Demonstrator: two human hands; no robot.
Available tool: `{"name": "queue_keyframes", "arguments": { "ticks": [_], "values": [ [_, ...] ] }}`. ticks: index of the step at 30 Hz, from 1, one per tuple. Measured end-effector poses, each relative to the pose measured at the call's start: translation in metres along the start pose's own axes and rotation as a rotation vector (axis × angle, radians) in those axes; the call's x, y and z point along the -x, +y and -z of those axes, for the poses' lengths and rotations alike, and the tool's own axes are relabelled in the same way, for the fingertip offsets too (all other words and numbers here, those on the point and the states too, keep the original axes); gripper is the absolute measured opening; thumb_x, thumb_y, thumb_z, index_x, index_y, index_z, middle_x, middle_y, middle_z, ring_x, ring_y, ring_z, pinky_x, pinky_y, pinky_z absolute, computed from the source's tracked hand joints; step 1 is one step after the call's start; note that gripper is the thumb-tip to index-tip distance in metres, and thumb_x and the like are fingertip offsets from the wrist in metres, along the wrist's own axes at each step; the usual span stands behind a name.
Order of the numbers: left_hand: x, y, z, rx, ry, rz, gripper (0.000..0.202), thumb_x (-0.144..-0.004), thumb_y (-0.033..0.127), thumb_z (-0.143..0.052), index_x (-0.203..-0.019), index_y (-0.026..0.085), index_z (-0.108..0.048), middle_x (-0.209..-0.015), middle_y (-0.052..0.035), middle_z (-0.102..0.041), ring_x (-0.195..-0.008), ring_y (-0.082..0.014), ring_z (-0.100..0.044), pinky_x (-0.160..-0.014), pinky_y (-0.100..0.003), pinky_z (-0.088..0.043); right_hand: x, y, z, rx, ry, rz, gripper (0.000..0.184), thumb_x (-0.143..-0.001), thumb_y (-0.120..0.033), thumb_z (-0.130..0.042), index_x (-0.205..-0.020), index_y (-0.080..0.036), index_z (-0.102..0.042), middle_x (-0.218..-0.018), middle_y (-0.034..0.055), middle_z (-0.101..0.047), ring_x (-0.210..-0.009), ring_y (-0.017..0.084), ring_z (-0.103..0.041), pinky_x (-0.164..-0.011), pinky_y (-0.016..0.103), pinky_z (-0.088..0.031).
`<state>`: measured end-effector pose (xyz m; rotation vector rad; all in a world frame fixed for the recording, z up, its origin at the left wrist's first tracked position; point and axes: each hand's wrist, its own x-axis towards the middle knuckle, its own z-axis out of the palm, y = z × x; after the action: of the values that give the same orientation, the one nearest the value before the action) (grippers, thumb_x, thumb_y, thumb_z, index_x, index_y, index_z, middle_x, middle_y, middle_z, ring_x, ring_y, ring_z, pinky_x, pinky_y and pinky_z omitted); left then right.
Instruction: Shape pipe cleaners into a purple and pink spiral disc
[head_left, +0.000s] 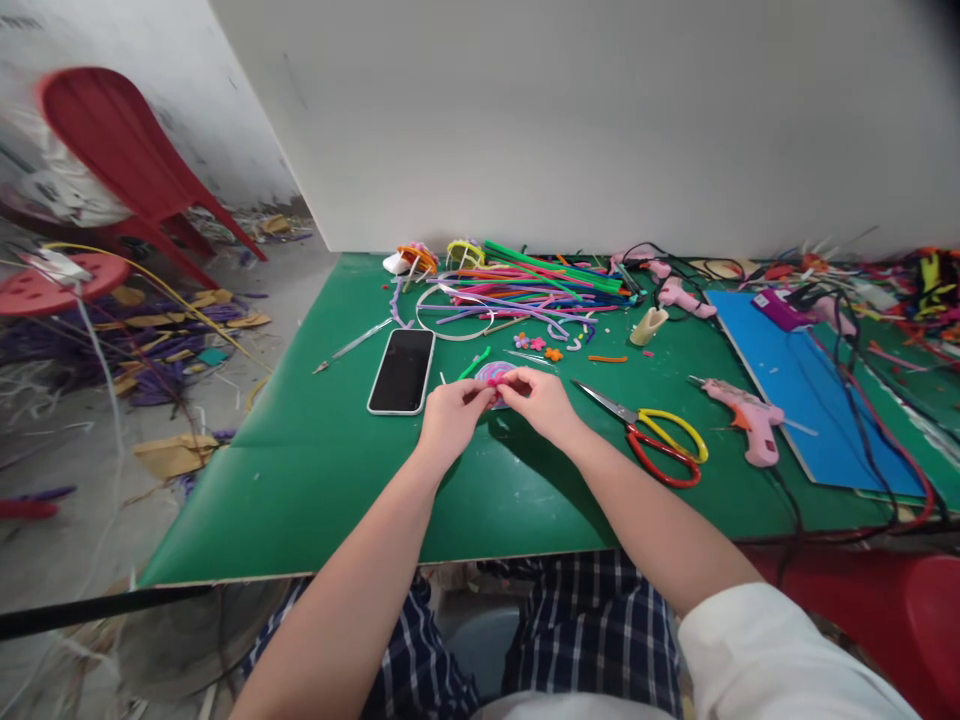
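My left hand (452,412) and my right hand (537,398) meet over the green table (315,470), fingers pinched together. Between them they hold a small round coil of pink and purple pipe cleaner (493,376), partly hidden by my fingertips. A black phone (402,370) lies face up just left of my left hand. Scissors with yellow and red handles (660,440) lie to the right of my right hand.
A heap of coloured pipe cleaners (525,285) lies at the back of the table. A pink glue gun (746,418) rests by a blue board (802,390), another glue gun (679,293) farther back. Red chairs (127,150) and scraps crowd the floor at left.
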<state>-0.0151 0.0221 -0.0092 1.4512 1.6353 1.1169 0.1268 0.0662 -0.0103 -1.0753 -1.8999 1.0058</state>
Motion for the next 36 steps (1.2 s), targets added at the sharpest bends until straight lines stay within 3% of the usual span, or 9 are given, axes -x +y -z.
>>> {"name": "queue_keyframes", "arguments": {
  "ticks": [8, 13, 21, 32, 36],
  "values": [
    [0.0, -0.001, -0.002, -0.025, 0.055, -0.007, 0.021, -0.075, 0.032, -0.053, -0.077, 0.018, -0.068, -0.068, -0.0022, -0.067, -0.064, -0.0161, -0.06, -0.062, -0.027, -0.044, -0.001, 0.0, -0.006, 0.313, 0.075, 0.16, 0.014, -0.076, -0.025, -0.049, -0.079, -0.018, -0.061, -0.077, 0.0037, -0.064, -0.069, 0.014, -0.057, -0.065, 0.027, -0.043],
    [-0.003, -0.001, 0.003, 0.046, 0.064, -0.043, 0.026, -0.073, 0.031, -0.056, -0.095, 0.019, -0.066, -0.087, -0.0049, -0.068, -0.077, -0.0175, -0.061, -0.071, -0.028, -0.046, -0.002, 0.005, -0.003, 0.204, -0.001, 0.069, 0.012, -0.076, -0.028, -0.051, -0.078, -0.019, -0.059, -0.072, 0.0005, -0.064, -0.062, 0.012, -0.057, -0.059, 0.025, -0.043],
    [-0.003, -0.001, 0.003, 0.119, 0.072, 0.031, 0.022, -0.069, 0.034, -0.062, -0.079, 0.017, -0.069, -0.07, -0.0044, -0.068, -0.065, -0.0172, -0.061, -0.064, -0.029, -0.046, -0.002, 0.007, -0.004, -0.085, -0.077, -0.013, 0.012, -0.074, -0.028, -0.052, -0.08, -0.019, -0.059, -0.073, 0.0001, -0.065, -0.067, 0.013, -0.061, -0.064, 0.026, -0.047],
    [0.001, 0.002, -0.007, 0.254, 0.146, 0.037, 0.018, -0.068, 0.032, -0.063, -0.075, 0.016, -0.068, -0.066, -0.0019, -0.067, -0.062, -0.0147, -0.06, -0.063, -0.026, -0.047, 0.001, 0.004, -0.01, -0.123, 0.044, -0.035, 0.012, -0.073, -0.028, -0.054, -0.076, -0.018, -0.059, -0.07, 0.0001, -0.064, -0.064, 0.013, -0.06, -0.063, 0.027, -0.048],
    [0.001, 0.003, -0.008, 0.297, 0.155, 0.045, 0.021, -0.068, 0.034, -0.062, -0.079, 0.015, -0.067, -0.07, -0.0028, -0.067, -0.065, -0.0153, -0.061, -0.065, -0.027, -0.049, -0.002, 0.004, -0.008, -0.277, 0.017, -0.093, 0.016, -0.072, -0.031, -0.056, -0.08, -0.017, -0.06, -0.075, 0.0018, -0.065, -0.068, 0.013, -0.061, -0.066, 0.028, -0.05]
  ]
}}
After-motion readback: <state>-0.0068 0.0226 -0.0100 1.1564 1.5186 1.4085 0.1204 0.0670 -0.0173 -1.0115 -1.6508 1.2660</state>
